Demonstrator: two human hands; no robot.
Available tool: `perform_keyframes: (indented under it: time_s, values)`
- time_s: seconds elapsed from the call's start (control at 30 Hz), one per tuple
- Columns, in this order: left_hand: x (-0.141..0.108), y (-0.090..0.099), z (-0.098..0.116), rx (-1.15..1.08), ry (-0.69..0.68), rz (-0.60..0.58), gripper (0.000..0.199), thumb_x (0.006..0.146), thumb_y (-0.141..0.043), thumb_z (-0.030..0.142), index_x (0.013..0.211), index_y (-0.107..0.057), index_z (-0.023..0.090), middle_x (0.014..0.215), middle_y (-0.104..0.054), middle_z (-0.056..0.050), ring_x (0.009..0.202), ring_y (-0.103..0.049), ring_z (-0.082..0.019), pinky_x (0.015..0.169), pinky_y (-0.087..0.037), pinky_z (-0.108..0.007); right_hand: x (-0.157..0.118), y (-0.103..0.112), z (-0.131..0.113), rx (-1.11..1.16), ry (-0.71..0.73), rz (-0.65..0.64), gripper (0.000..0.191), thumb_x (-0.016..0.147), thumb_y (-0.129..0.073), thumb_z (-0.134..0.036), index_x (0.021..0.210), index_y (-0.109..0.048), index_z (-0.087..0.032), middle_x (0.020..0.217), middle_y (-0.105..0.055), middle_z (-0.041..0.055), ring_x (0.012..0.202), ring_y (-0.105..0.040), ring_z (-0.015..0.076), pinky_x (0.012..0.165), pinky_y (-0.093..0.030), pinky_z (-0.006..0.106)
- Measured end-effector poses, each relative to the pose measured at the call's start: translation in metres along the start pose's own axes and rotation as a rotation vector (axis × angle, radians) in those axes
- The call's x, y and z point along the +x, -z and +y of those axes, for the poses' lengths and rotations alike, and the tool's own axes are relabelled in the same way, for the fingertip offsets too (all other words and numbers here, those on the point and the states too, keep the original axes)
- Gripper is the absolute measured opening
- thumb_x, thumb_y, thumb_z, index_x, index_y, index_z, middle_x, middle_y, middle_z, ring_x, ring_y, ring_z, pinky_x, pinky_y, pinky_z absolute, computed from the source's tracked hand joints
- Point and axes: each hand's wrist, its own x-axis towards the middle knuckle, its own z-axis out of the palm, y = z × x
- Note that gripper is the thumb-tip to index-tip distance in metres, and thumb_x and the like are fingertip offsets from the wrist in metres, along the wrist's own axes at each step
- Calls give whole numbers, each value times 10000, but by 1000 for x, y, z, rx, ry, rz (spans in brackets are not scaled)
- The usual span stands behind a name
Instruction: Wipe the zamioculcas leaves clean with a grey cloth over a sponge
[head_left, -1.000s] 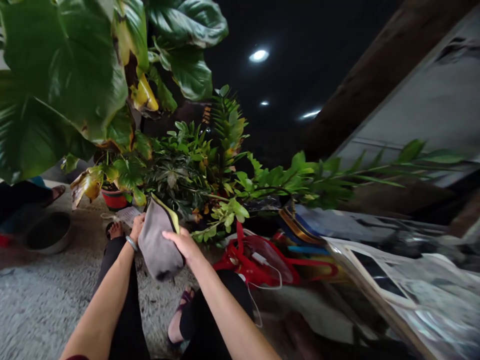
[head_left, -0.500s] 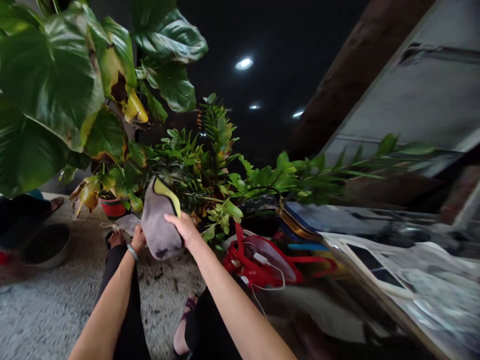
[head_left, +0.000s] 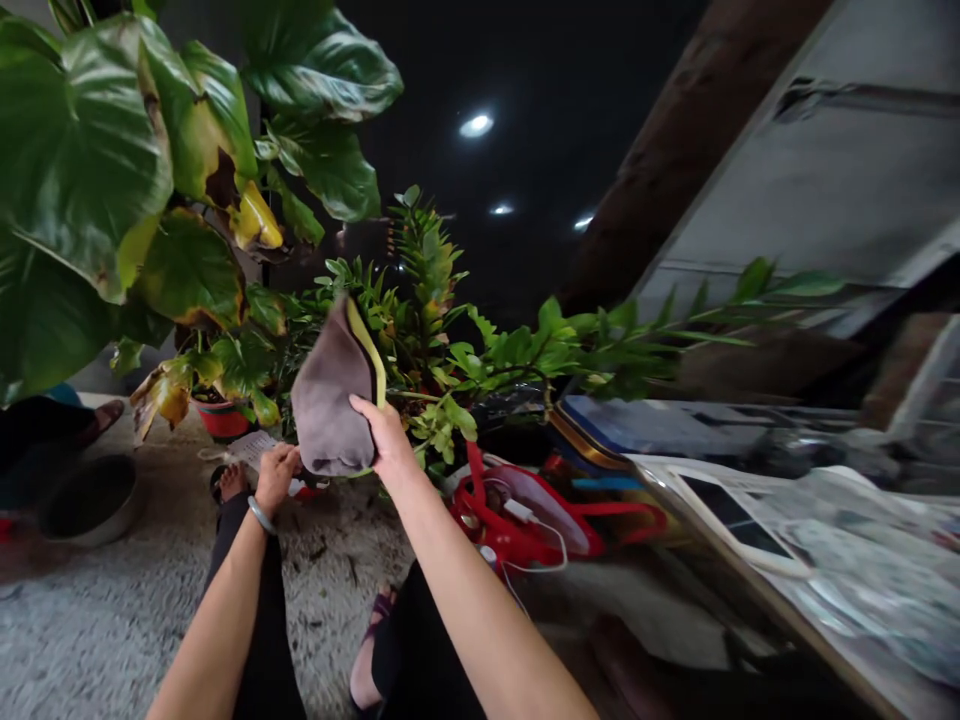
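A grey cloth with a yellow-green side and dark edging (head_left: 334,400) hangs folded in front of the plants. My right hand (head_left: 388,435) grips it at its right edge, thumb on the grey face. Just left of the cloth's lower corner, my left hand (head_left: 277,477) has its fingers pressed together; whatever they pinch is too small to make out. A bangle (head_left: 262,512) circles the left wrist. Behind my left hand lies a pale printed tag (head_left: 252,447).
Large leaves (head_left: 82,130) fill the upper left above a red pot (head_left: 223,418). A basin (head_left: 90,500) stands on the floor at left. On the right are a red bag (head_left: 517,530) with a white cable and a table holding a white device (head_left: 739,520). Another person's foot shows at far left.
The cloth has risen and swung upright, showing more of its grey face. My right hand has moved slightly up and right. The left hand now shows more of its closed fingers.
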Motion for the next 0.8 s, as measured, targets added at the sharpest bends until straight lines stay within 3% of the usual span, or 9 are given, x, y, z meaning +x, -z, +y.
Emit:
perform_keyframes:
  time_s: [0.07, 0.13, 0.2, 0.33, 0.43, 0.5, 0.63, 0.73, 0.8]
  values:
    - [1, -1, -2, 6, -4, -8, 476, 850, -652, 488, 486, -522, 210, 542, -506, 10, 593, -513, -151, 582, -428, -276, -9, 18, 31, 24, -137, 77, 374, 538, -866, -474, 775, -721, -225, 634, -729, 21, 693, -706, 254, 709, -570, 369]
    - [2, -1, -5, 7, 2, 0, 455, 797, -640, 497, 460, -521, 217, 525, -496, 8, 583, -482, -150, 576, -399, -278, -30, 38, 58, -24, -271, 35, 359, 543, -870, -489, 742, -714, -233, 600, -711, 26, 667, -715, 266, 700, -577, 385]
    - [3, -1, -9, -12, 37, 12, 426, 761, -650, 508, 466, -551, 217, 519, -505, 5, 573, -470, -153, 563, -388, -284, -53, 50, 68, -87, -302, -44, 351, 582, -884, -480, 766, -741, -217, 659, -752, 41, 697, -732, 267, 720, -578, 376]
    - [5, -4, -12, -85, 107, -8, 397, 730, -671, 512, 482, -547, 227, 514, -507, 2, 562, -483, -165, 534, -405, -290, -60, 42, 29, -169, -81, -70, 418, 646, -912, -482, 921, -797, -188, 864, -830, 67, 812, -753, 268, 784, -576, 362]
    - [3, -7, -9, -86, 111, -26, 406, 734, -644, 551, 505, -538, 233, 528, -524, -1, 554, -520, -173, 563, -456, -306, -30, 20, -15, -107, 92, -14, 463, 635, -917, -479, 979, -796, -192, 939, -844, 73, 863, -766, 280, 811, -590, 369]
    - [0, -8, -6, -87, 119, -24, 420, 734, -634, 598, 547, -555, 230, 566, -558, -6, 568, -557, -180, 591, -485, -312, -7, 11, -25, -4, 75, 19, 431, 609, -906, -459, 928, -783, -196, 873, -837, 72, 847, -774, 291, 802, -610, 387]
    - [-1, -4, -3, -52, 76, 2, 472, 766, -624, 646, 556, -498, 242, 583, -532, 3, 583, -534, -168, 592, -465, -296, 2, 21, 18, 116, -156, 101, 320, 576, -862, -439, 785, -732, -234, 652, -761, 45, 725, -759, 293, 722, -621, 410]
    - [1, 3, -4, 53, -27, 21, 520, 817, -633, 612, 508, -437, 242, 567, -457, 15, 616, -480, -161, 613, -438, -291, -34, 37, 59, 44, -282, 56, 317, 595, -850, -474, 772, -736, -238, 619, -731, 31, 659, -726, 265, 680, -595, 385]
    - [2, 8, -6, 83, -45, 5, 544, 862, -667, 582, 507, -453, 230, 574, -470, 11, 640, -498, -165, 630, -455, -294, -61, 38, 64, -48, -302, -65, 313, 612, -857, -466, 774, -747, -221, 655, -739, 30, 658, -709, 243, 685, -575, 359]
